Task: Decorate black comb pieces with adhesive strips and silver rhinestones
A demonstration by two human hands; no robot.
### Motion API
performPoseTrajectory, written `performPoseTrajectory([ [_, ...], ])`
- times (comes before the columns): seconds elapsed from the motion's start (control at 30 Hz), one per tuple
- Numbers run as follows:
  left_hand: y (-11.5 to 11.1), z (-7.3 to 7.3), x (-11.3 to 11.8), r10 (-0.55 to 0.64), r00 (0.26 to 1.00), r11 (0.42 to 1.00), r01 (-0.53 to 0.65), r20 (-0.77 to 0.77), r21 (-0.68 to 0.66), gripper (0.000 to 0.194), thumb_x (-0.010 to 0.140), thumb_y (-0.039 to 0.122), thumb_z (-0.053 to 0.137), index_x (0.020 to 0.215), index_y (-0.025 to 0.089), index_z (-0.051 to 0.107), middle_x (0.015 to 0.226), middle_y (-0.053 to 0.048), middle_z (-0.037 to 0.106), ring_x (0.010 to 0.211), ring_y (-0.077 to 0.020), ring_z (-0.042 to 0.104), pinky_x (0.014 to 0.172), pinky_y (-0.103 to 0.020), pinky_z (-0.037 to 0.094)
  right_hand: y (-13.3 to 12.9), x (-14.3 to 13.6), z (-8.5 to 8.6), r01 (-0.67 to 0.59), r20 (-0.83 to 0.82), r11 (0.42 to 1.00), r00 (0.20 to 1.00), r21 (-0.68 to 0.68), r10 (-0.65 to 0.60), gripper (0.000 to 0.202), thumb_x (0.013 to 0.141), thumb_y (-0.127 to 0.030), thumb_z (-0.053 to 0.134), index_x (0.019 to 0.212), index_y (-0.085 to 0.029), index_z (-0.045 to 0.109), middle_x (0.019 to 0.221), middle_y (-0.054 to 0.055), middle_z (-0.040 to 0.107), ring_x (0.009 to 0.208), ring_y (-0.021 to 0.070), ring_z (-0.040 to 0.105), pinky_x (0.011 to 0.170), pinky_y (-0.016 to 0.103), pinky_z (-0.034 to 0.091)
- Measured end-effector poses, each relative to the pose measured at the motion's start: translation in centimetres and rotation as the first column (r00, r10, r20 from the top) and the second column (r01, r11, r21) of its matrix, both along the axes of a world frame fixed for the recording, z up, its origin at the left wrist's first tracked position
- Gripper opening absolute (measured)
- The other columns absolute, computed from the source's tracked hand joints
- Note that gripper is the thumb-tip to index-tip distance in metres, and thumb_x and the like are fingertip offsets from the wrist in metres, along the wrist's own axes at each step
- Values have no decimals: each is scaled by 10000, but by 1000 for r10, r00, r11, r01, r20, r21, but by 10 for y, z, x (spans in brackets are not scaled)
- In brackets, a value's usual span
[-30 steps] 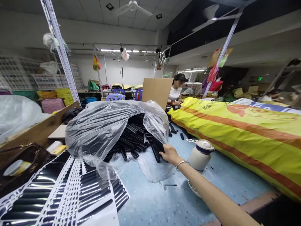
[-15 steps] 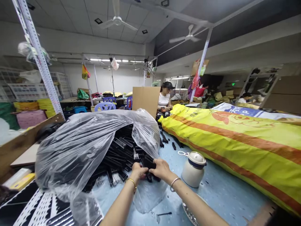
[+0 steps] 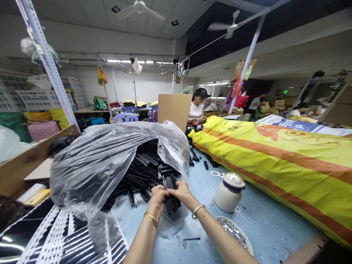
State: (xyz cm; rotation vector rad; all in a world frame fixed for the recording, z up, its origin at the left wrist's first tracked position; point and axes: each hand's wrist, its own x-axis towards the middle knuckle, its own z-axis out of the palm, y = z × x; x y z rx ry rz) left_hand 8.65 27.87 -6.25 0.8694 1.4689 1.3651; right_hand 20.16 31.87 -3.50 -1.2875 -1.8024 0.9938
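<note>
Both hands are closed on a small bunch of flat black pieces (image 3: 169, 203) with rounded ends and a dotted, hole-like pattern; their exact kind I cannot tell. My left hand (image 3: 158, 195) grips the bunch from the left, wearing a gold bracelet at the wrist. My right hand (image 3: 182, 193) pinches it from the right, with a silver bracelet behind. Just beyond lies a heap of similar black pieces (image 3: 137, 172), some with pale, fork-like ends, spilling from a large clear plastic bag (image 3: 90, 154). Thin clear plastic (image 3: 173, 223) lies on the table under my hands.
A white lidded jar (image 3: 228, 194) and a bowl of small shiny metal parts (image 3: 249, 245) stand at right on the blue table (image 3: 203, 227). A long yellow sack (image 3: 275, 161) borders the right side. Dark slatted sheets (image 3: 77, 238) lie at left. Behind a cardboard panel (image 3: 174, 110) sits a person (image 3: 195, 108).
The bunch of black pieces has turned so its patterned faces show upward, fanned side by side. My hands have shifted slightly left and closer together. More of the metal-parts bowl shows.
</note>
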Motion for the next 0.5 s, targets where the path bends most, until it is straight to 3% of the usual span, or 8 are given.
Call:
performPoseTrajectory([
  [0.07,-30,4,-12,14,1000,997,-15,9,80,190,718,159,699,638,155,527,601,54,525,561,-94,525,549,-209,434,-23,-6,-1,-83,-84,996,993,-35,80,291,598,-368,793,665,-142,622,601,-7,601,622,166,568,546,246,435],
  [0.13,-62,6,-24,26,1000,991,-24,-11,129,144,605,122,661,647,162,530,619,47,549,614,-112,550,593,-209,434,-50,-12,-5,-160,-147,984,978,-76,148,304,624,-399,778,707,-141,638,644,-1,622,631,161,574,558,246,443],
  [0.27,-120,-5,-41,-7,988,998,18,-155,67,113,545,154,605,646,170,555,596,37,558,604,-141,548,576,-231,410,-106,-18,-27,-255,-194,947,957,-194,218,346,634,-464,763,678,-151,623,617,-12,598,592,143,554,521,231,422],
  [0.37,-144,-14,-52,-32,936,999,27,-350,-18,128,552,194,652,568,190,525,508,53,482,560,-155,518,559,-251,374,-132,-13,-43,-262,-154,918,962,-298,225,396,659,-519,726,581,-169,557,509,-27,529,495,124,514,437,216,391],
  [0.5,-156,-16,-68,-4,792,1000,-11,-611,-20,104,602,192,697,666,187,615,699,-15,625,775,-231,614,744,-320,436,-138,7,-46,-202,-57,898,979,-391,196,365,755,-532,612,738,-168,611,538,-20,570,436,140,554,364,225,420],
])
